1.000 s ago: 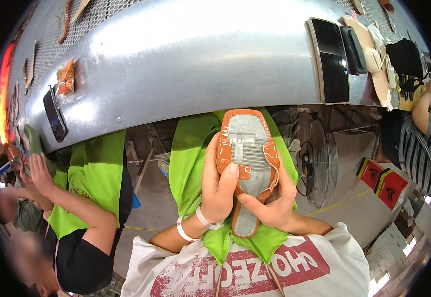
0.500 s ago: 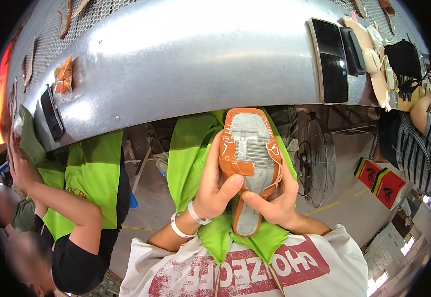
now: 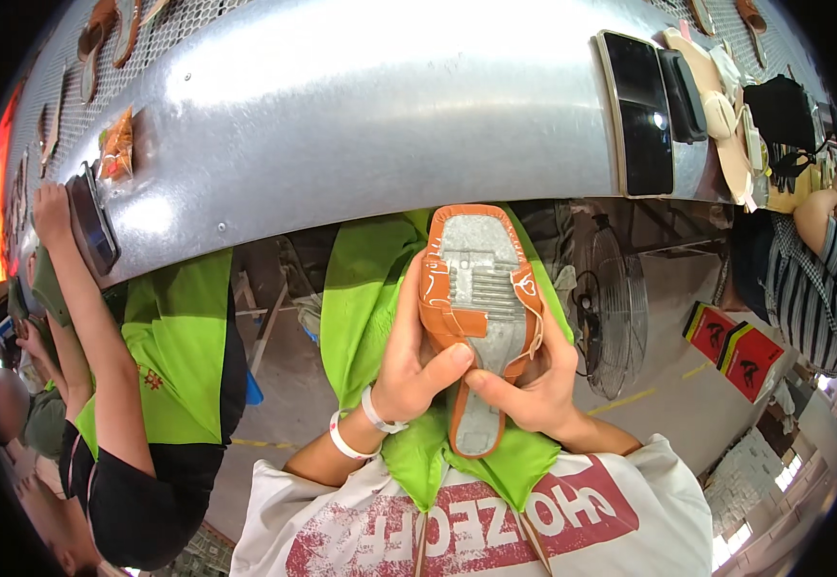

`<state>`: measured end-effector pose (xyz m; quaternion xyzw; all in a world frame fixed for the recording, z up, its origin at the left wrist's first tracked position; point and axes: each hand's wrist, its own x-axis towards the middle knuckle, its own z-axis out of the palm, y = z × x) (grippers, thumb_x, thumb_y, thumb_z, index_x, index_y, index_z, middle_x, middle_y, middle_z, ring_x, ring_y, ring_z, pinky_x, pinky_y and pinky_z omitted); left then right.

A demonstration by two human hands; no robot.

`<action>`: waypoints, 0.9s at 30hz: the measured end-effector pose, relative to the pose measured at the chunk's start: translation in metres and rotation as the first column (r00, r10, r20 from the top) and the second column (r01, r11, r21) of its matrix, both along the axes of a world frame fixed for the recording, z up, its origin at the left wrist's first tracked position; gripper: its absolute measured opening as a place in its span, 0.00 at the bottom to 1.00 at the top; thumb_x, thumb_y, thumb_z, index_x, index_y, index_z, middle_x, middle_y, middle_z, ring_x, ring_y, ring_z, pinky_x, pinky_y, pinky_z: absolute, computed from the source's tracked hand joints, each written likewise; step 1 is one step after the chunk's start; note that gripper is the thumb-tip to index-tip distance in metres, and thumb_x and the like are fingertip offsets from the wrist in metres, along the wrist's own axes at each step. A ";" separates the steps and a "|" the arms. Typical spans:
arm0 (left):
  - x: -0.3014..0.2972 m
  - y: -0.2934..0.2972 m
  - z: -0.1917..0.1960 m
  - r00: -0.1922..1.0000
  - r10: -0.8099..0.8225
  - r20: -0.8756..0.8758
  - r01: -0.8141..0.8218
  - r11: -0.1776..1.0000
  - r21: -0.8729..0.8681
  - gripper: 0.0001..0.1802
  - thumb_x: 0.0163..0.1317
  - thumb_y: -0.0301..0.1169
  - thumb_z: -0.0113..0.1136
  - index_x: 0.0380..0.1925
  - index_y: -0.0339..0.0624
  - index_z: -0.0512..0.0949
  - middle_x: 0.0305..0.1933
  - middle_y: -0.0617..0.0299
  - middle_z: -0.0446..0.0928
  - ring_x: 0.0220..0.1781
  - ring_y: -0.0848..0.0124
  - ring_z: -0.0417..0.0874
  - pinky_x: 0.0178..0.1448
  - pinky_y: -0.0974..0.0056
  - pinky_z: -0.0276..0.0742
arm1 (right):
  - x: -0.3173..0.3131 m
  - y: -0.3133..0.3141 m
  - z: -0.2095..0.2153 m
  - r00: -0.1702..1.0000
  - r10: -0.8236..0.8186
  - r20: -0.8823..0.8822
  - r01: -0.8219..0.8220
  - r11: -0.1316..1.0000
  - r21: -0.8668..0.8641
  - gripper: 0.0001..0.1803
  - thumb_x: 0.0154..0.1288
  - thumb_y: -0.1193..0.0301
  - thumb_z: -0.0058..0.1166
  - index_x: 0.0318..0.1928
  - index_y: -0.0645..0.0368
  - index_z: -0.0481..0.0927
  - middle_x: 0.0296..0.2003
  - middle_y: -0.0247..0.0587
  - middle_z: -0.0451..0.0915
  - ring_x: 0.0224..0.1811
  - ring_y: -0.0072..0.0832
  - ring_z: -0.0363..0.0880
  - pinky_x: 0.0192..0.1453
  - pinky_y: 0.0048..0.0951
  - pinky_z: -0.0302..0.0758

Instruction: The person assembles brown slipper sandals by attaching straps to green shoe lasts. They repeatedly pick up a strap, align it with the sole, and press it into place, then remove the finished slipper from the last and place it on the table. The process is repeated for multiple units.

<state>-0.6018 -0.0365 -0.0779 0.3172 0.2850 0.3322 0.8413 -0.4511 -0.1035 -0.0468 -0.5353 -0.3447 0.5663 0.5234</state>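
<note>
Over my lap I hold a brown sandal [image 3: 482, 332], its grey underside turned up and its square toe end pointing at the bench. White lines are drawn on the brown strap edges folded onto the underside. My left hand [image 3: 416, 370] grips its left side and my right hand [image 3: 537, 389] its right side. Both thumbs press near the narrow middle of the sole. Most of my fingers are hidden behind the sandal. The green apron [image 3: 365, 288] lies beneath it.
A shiny metal bench [image 3: 370, 115] curves ahead, with a large phone [image 3: 641, 115] on the right and an orange packet [image 3: 118, 146] on the left. A mesh conveyor [image 3: 187, 34] carries sandal parts beyond. A fan [image 3: 615, 308] and box [image 3: 734, 348] stand right; a co-worker's arm [image 3: 101, 317] is left.
My hands and the sandal have barely moved, shifting slightly with the view. The co-worker at left has stretched an arm up to the bench edge. More sandal parts show on the conveyor.
</note>
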 end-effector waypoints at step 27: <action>0.000 -0.002 -0.013 0.996 -0.080 0.043 0.072 0.984 0.163 0.65 0.50 0.26 0.71 0.74 0.33 0.30 0.77 0.49 0.45 0.78 0.61 0.50 0.77 0.55 0.49 | 0.010 0.009 -0.006 0.878 -0.198 -0.435 0.116 0.971 -0.208 0.40 0.75 0.47 0.37 0.73 0.65 0.51 0.70 0.46 0.60 0.73 0.32 0.58 0.73 0.36 0.60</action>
